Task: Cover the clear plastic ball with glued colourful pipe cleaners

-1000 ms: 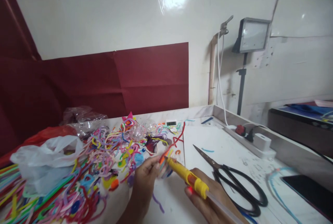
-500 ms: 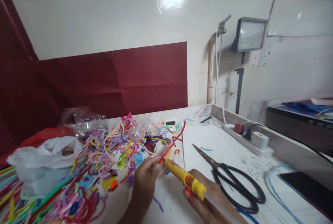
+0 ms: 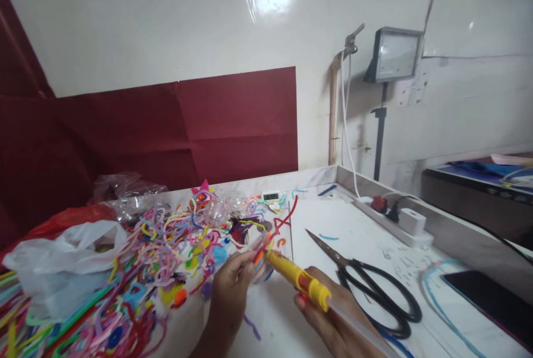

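My left hand (image 3: 233,286) pinches a small clear piece with orange and red fuzzy strips (image 3: 262,253) at the middle of the table. Red pipe cleaner ends (image 3: 287,217) stick up beyond it. In my right hand (image 3: 328,313) is a yellow glue gun (image 3: 297,277) with a clear glue stick running out of its back. The gun's nozzle points left and is at the orange strips; whether it touches them is too small to tell. Black-handled scissors (image 3: 366,286) lie to the right of my right hand.
Tangled pipe cleaners (image 3: 162,247) and a white plastic bag (image 3: 62,263) cover the left side. A power strip (image 3: 391,225) runs along the right edge, with a phone (image 3: 491,302) nearby. A lamp (image 3: 397,54) stands behind.
The whole view has shifted a little, so most things sit slightly further left. Both hands keep their holds, and the glue gun's tip has moved slightly right relative to the left hand.
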`<state>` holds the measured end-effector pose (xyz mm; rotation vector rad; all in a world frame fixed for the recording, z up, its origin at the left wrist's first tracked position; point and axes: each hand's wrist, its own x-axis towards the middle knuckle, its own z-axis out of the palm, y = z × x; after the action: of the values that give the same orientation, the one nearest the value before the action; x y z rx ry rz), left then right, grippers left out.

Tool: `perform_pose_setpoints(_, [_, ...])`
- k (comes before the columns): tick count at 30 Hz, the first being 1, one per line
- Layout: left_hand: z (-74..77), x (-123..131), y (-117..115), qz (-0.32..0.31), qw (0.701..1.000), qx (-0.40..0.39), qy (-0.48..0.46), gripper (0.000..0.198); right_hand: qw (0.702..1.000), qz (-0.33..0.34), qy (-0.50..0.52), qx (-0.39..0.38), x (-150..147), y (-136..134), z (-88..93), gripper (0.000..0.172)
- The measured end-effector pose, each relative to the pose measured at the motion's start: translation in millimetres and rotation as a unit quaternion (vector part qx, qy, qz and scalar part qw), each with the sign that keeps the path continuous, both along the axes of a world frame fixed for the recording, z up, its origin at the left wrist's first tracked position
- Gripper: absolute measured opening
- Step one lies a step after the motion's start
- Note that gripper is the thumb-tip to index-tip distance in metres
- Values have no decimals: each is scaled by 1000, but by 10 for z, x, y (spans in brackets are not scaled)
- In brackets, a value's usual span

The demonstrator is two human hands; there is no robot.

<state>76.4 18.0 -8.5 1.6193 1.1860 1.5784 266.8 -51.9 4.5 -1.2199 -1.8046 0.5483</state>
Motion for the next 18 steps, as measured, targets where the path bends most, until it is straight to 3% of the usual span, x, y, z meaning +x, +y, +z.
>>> perform_pose_setpoints(8, [-93, -26, 63, 1, 1000, -3, -13, 23, 1000, -15, 19, 4, -37, 3, -22, 23])
perform_pose_setpoints(18, [62, 7, -17, -8, 1000, -18, -5, 21, 997, -50, 22, 61, 22, -2, -27, 15])
